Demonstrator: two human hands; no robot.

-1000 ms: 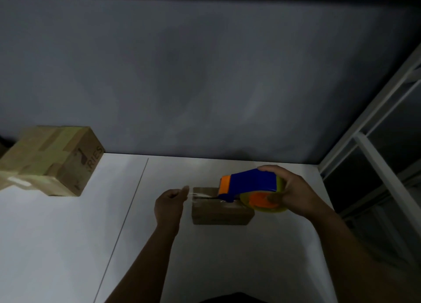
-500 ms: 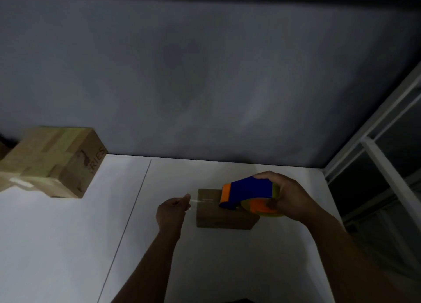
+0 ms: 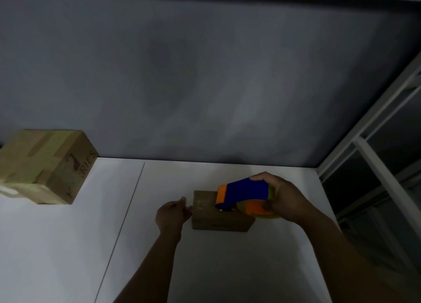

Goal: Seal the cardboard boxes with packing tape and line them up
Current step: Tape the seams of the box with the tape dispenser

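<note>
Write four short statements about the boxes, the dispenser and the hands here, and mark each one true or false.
1. The right hand grips the tape dispenser. True.
2. The tape dispenser lies on the table, clear of the small box. False: it is held over that box's top.
3. The left hand pinches tape at the small box's left edge. True.
4. The large box touches the small box. False: it stands apart, far to the left.

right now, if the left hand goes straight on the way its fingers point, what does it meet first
The left hand points right at the small cardboard box; its left end comes first, seemingly almost touching.
</note>
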